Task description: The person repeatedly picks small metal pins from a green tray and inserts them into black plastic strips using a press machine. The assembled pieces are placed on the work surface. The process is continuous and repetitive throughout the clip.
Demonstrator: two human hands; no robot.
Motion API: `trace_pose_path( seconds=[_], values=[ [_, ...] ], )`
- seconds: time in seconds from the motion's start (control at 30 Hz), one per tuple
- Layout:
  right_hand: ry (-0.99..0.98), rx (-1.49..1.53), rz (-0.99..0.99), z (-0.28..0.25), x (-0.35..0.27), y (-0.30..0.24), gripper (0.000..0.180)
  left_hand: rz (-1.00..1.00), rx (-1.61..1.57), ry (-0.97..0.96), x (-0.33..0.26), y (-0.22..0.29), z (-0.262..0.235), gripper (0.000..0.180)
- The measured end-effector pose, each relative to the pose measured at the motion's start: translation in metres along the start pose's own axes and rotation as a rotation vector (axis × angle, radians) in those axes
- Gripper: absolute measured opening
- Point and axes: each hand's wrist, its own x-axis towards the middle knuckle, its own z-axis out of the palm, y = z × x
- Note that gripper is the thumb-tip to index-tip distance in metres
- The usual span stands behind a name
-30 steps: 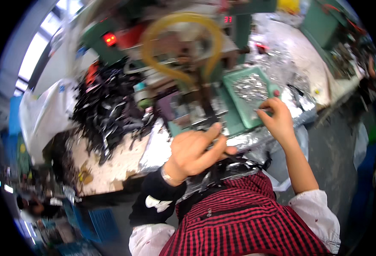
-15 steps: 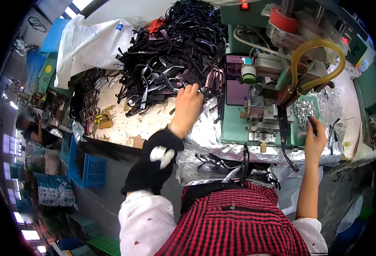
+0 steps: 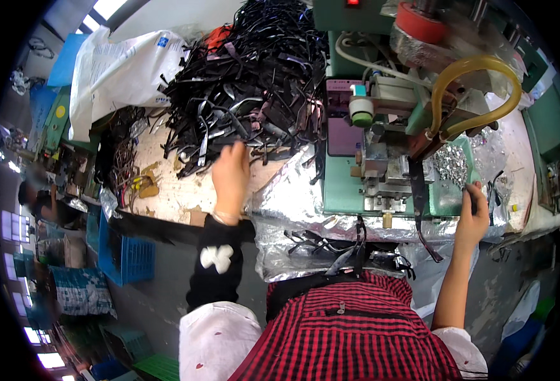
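My left hand (image 3: 231,181) is at the near edge of a big heap of black strap-like strips (image 3: 248,95), its fingers smeared by motion; whether it holds a strip I cannot tell. My right hand (image 3: 475,214) is at the front right corner of the green bench machine (image 3: 340,190), fingers curled, with something small and dark at the fingertips that I cannot make out. Beside it a black strip (image 3: 420,203) hangs from the machine over the table edge. Small silvery bits (image 3: 450,166) fill a green tray just beyond that hand.
A yellow hose (image 3: 515,89) loops over the machine. A purple phone (image 3: 343,136) lies at its left side. More black strips (image 3: 331,247) rest on plastic at my lap. A white bag (image 3: 121,76) stands back left, a blue crate (image 3: 127,251) on the floor. Another person works far left.
My left hand has moved left and slightly nearer to me, off the middle of the heap's front edge. The right hand has shifted slightly nearer. The view has turned a little.
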Motion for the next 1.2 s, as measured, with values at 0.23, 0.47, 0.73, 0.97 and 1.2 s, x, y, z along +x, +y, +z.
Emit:
trace_pose_path(
  seconds=[0.23,0.47,0.73,0.97,1.2],
  values=[
    [-0.274,0.154,-0.174,0.015,0.016,-0.134,0.018,0.024,-0.294,0.105,0.038,0.079,-0.009,0.012],
    [-0.215,0.655,0.06,0.077,0.011,-0.151,0.039,-0.337,-1.082,0.047,0.012,0.105,-0.011,0.011],
    [-0.336,0.703,0.201,0.058,0.013,-0.187,0.054,0.138,-1.095,0.156,0.078,0.2,-0.102,0.003],
    [-0.439,0.419,0.0,0.024,0.014,-0.162,0.055,0.879,-0.777,0.102,0.03,0.231,-0.08,0.022],
    [0.015,0.395,0.126,0.011,0.047,-0.062,0.046,1.005,-0.644,0.179,0.02,0.239,-0.057,0.028]
  ],
)
